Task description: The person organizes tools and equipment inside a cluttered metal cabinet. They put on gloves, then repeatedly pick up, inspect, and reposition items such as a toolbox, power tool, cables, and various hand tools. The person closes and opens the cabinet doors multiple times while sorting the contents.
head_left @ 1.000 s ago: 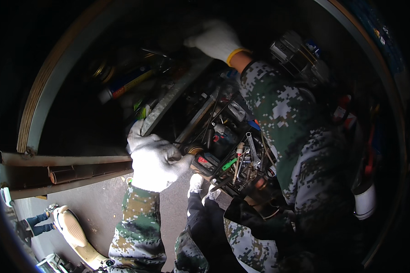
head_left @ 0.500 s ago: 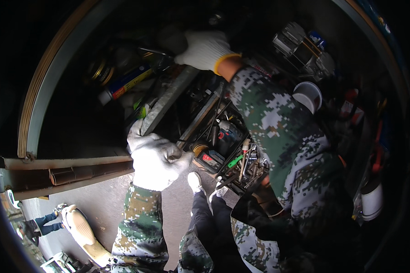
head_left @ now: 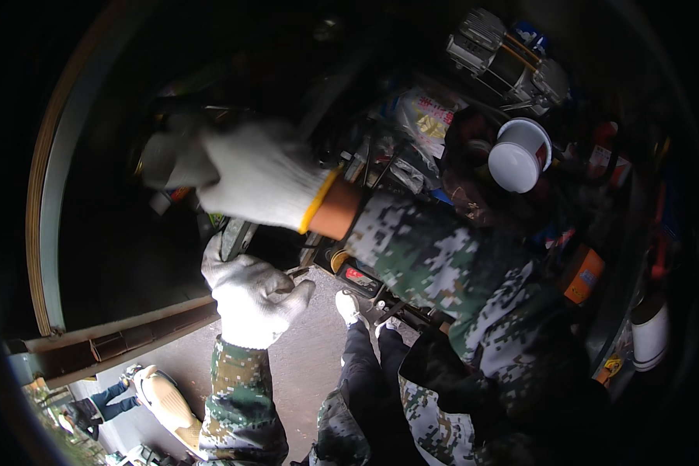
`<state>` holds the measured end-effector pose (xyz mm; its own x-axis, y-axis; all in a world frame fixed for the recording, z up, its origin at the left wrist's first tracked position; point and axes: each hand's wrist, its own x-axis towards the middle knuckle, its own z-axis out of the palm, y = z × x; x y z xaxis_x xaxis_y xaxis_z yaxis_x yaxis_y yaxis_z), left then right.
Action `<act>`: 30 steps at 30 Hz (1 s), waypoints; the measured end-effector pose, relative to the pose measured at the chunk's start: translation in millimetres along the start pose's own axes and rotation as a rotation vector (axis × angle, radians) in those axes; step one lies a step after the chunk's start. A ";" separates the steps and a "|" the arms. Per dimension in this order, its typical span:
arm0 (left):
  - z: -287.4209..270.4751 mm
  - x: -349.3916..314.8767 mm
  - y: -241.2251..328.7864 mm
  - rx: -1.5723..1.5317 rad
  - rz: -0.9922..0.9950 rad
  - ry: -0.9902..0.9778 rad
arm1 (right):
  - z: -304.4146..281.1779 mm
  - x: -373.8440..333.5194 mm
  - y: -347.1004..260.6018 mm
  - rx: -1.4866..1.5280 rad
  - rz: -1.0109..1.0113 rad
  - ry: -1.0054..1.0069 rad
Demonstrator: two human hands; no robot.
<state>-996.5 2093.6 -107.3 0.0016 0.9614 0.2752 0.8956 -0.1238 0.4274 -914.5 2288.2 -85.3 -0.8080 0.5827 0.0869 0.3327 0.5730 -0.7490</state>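
Observation:
My left hand (head_left: 252,301), in a white glove, is closed round the near end of a grey metal bar (head_left: 238,238). The bar runs up into the dark compartment, and my right arm hides its middle. My right hand (head_left: 252,172), in a white knit glove with a yellow cuff, reaches leftward across the bar. Motion smears its fingers, which end in a grey shaded shape, so what they hold, if anything, cannot be made out. Beneath the right forearm a black and red battery pack (head_left: 359,278) shows in part.
Beyond the right arm sit a white bucket (head_left: 514,167), a silver motor-like machine (head_left: 505,58) and a plastic bag (head_left: 431,120). An orange box (head_left: 582,273) and a white cylinder (head_left: 649,338) lie at right. A scooter (head_left: 167,404) and a person (head_left: 93,408) are outside at lower left.
My right hand has swept left and nearer from the bar's far end. Its forearm now covers the tool tray. The left hand stays on the bar, and the view has shifted.

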 end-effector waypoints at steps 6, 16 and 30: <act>-0.3 -0.3 -3.6 -0.043 0.013 -0.007 | 61.3 37.6 -9.4 -0.249 -0.006 -0.015; -5.7 -3.3 9.3 -0.023 -0.042 -0.029 | -42.9 45.0 42.8 -0.040 0.162 0.188; 2.1 -1.4 18.7 -0.067 -0.062 -0.005 | -129.1 113.7 78.4 0.177 -0.039 0.253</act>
<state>-978.8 2090.5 -101.5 -0.0502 0.9689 0.2424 0.8622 -0.0804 0.5002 -917.6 2473.7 -49.4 -0.6647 0.6999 0.2614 0.1965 0.5013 -0.8426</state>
